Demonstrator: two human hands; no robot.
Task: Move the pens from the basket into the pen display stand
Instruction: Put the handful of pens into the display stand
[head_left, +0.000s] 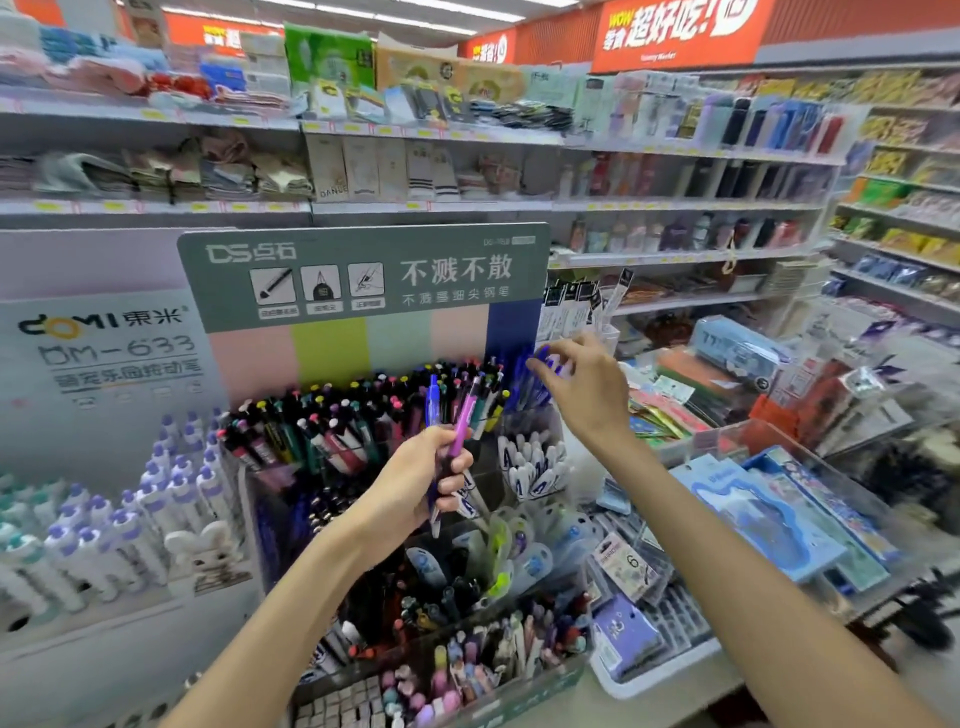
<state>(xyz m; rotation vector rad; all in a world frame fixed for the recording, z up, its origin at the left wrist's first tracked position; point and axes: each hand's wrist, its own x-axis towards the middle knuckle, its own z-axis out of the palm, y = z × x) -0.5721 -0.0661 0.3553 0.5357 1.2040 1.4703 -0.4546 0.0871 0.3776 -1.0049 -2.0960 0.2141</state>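
While left hand grips pens, right hand pinches blue pens.

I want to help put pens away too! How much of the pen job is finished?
The pen display stand already holds many pens, so much looks done. Right now the left hand grips a few pens, blue and purple, and the right hand is placing blue pens at the stand's far right. The basket isn't clearly in view, so I can't tell how many are left.

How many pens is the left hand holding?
2 show clearly: a blue pen and a purple pen, side by side in the left hand. More may be hidden.
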